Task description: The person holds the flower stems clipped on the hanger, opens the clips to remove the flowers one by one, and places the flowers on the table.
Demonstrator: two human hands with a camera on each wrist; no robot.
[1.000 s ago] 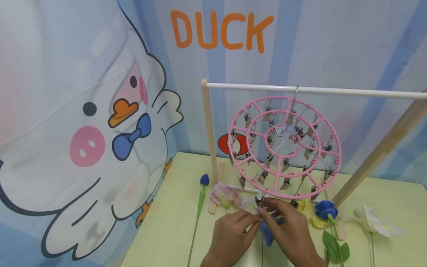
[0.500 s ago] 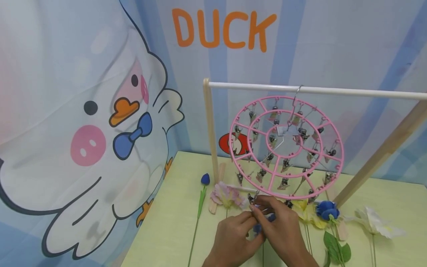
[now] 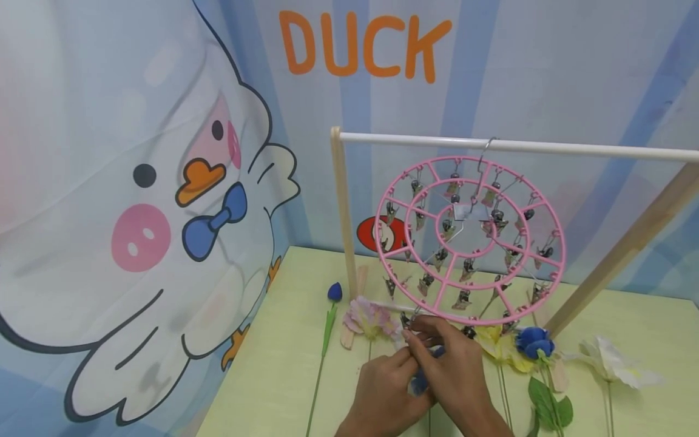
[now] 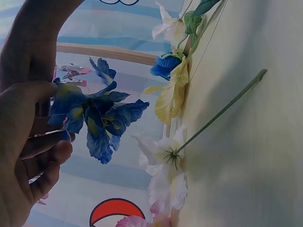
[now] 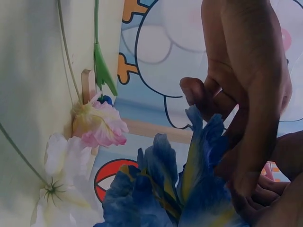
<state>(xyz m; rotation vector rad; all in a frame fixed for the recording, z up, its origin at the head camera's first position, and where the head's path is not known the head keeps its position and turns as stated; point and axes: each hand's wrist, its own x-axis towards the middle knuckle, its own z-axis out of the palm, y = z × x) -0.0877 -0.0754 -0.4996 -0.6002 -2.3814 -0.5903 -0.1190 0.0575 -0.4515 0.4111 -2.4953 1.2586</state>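
Both hands meet below the front rim of a pink round clip hanger point(image 3: 452, 285). The right hand point(image 3: 455, 373) pinches a metal clip point(image 3: 405, 320) hanging from that rim, thumb in front and index finger behind. Just beneath, the left hand point(image 3: 382, 391) holds a blue artificial flower with yellow streaks by its upper end, close to the clip. In the left wrist view the blue flower point(image 4: 102, 111) spreads its petals toward the table; the hands hide its upper end. The right wrist view shows the blue flower point(image 5: 165, 189) large in front of the fingers.
The hanger hooks on a white rod point(image 3: 524, 146) between wooden posts. On the table lie a blue bud point(image 3: 335, 292), a pink flower point(image 3: 368, 318), a yellow flower point(image 3: 499, 346), a blue rose point(image 3: 535, 343) and a white flower point(image 3: 614, 364). Several other clips dangle from the hanger.
Both hands have shifted left, drawing the clip with them, and the hanger has turned slightly. The blue flower is more covered by the hands in the head view.
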